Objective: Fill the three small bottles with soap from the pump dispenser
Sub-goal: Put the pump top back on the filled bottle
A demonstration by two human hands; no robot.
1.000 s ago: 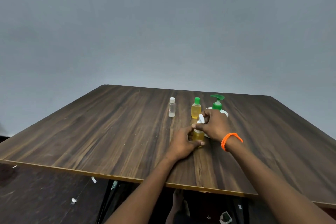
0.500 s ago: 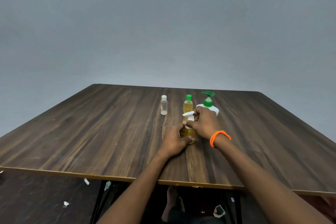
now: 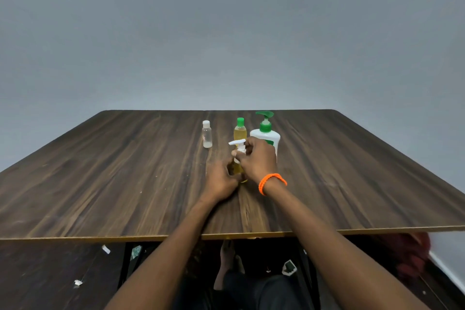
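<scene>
Near the middle of the desk (image 3: 100, 184) your left hand (image 3: 221, 182) wraps the base of a small bottle (image 3: 237, 171) of yellow soap, while your right hand (image 3: 258, 161) pinches its white pump cap (image 3: 239, 145). Just behind stands the dispenser (image 3: 266, 138). Twist too hard and the light bottle could tip, spilling soap, or knock the green-capped bottle (image 3: 239, 131).

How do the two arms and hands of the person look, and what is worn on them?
Both forearms are bare, with no sleeves in view. The right hand has an orange braided wristband around its wrist. The left hand wears nothing: no glove, ring or watch can be seen on it.
</scene>
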